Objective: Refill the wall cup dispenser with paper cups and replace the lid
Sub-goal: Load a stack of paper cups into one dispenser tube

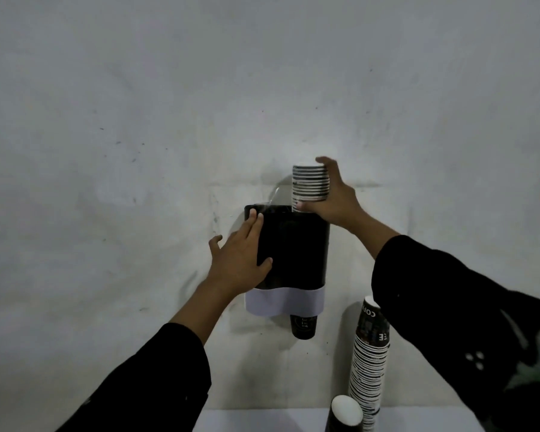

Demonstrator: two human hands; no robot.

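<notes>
A black wall cup dispenser (296,244) with a white lower band (281,302) hangs on the wall. One dark paper cup (303,326) pokes out of its bottom. My left hand (240,260) lies flat against the dispenser's left side, thumb on its front. My right hand (334,198) grips a short stack of paper cups (309,185), rims striped white, whose lower end sits in the dispenser's top right opening. A clear curved piece (276,194) shows behind the top; I cannot tell whether it is the lid.
A tall upside-down stack of paper cups (370,363) stands on a white surface (262,420) at the lower right, partly behind my right sleeve. A single upside-down cup (345,414) stands in front of it. The grey wall (169,120) fills the background.
</notes>
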